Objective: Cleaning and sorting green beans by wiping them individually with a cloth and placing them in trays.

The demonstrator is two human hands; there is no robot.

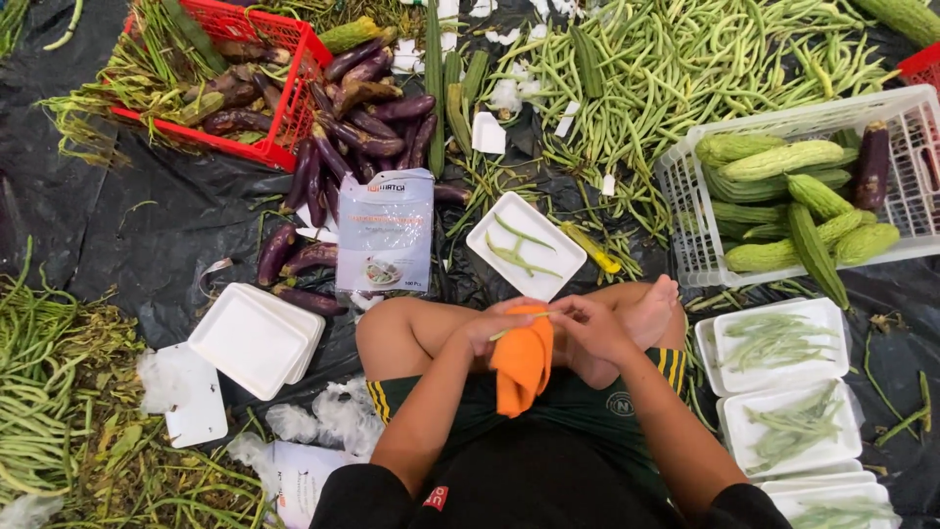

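Note:
I sit cross-legged on black plastic sheeting. My left hand grips an orange cloth that hangs over my lap. My right hand pinches a thin green bean that runs across to the left hand, over the cloth. Just beyond my knees lies a white foam tray with a few green beans in it. A small yellow knife-like tool lies right of that tray.
A big heap of green beans spreads at the top. A white crate holds gourds, a red crate spills purple eggplants. Empty foam trays lie left, filled trays right, and a plastic packet lies ahead.

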